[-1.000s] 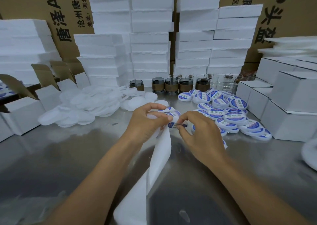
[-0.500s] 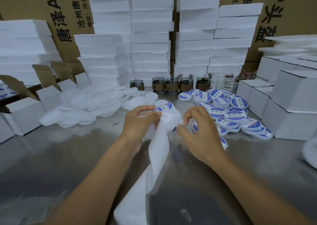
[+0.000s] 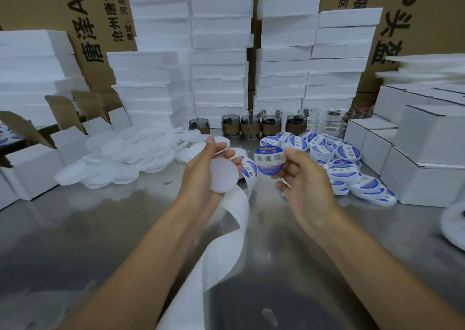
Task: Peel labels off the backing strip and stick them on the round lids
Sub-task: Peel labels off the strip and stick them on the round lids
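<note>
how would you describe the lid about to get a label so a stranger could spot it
Start at the steel table, between the heap of blank lids on its left and the labelled lids on its right. Above the middle, the left hand holds one lid. It alone is off the table, its face plain white and unlabelled.

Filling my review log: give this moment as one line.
phase: label peeled, not yet stuck | left hand: holds blank lid and backing strip | right hand: pinches label

Packing workshop: stacked foam trays (image 3: pixel 219 53), printed cartons (image 3: pixel 100 15), white boxes (image 3: pixel 427 138), steel table (image 3: pixel 75 224)
</note>
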`<action>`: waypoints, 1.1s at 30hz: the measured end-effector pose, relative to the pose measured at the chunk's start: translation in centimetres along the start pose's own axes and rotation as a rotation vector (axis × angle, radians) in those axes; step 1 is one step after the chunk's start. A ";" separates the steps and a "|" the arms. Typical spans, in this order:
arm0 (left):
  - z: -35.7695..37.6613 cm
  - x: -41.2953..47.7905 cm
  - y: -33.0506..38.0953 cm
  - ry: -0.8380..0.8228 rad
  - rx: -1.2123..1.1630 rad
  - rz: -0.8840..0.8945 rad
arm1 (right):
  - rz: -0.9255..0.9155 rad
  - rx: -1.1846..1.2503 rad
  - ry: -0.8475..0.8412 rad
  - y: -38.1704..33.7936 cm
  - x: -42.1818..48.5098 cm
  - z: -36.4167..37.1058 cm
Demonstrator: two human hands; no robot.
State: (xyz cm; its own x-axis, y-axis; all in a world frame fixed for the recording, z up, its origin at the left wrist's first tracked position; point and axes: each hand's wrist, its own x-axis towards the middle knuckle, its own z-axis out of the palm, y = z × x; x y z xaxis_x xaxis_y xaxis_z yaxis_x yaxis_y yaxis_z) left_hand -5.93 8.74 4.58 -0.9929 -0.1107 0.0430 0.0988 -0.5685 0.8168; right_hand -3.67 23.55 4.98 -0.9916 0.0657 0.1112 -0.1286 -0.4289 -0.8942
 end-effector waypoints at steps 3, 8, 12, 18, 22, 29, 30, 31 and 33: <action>0.4 -0.4 -0.6 -0.048 0.018 -0.030 | 0.062 0.085 -0.167 0.0 -0.7 0.5; 0.6 -0.8 -1.1 -0.123 -0.030 -0.072 | 0.110 -0.024 -0.238 0.6 -1.3 1.1; 0.4 -0.7 -1.3 -0.148 -0.029 -0.068 | 0.096 -0.131 -0.195 0.8 -1.3 1.0; 0.5 -0.6 -1.6 -0.154 -0.055 -0.065 | 0.064 -0.272 -0.160 1.3 -1.7 1.1; 0.7 -0.6 -1.6 -0.143 -0.025 -0.057 | 0.073 -0.317 -0.097 1.2 -1.7 1.2; 1.0 -0.8 -1.6 -0.113 -0.029 -0.052 | 0.094 -0.343 -0.044 1.2 -1.8 1.4; 1.0 -0.9 -1.6 -0.113 -0.030 -0.051 | 0.098 -0.337 -0.036 1.2 -1.8 1.4; 1.0 -0.9 -1.6 -0.115 -0.030 -0.051 | 0.104 -0.332 -0.031 1.2 -1.8 1.4; 1.0 -0.9 -1.6 -0.115 -0.024 -0.052 | 0.114 -0.328 -0.026 1.1 -1.8 1.4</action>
State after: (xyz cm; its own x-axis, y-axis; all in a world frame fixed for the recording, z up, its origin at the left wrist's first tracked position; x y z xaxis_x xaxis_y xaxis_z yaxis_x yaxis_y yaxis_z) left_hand -5.22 10.57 3.82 -0.9976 0.0123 0.0677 0.0474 -0.5909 0.8054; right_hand -2.00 21.67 4.37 -0.9999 0.0092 0.0102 -0.0112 -0.1199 -0.9927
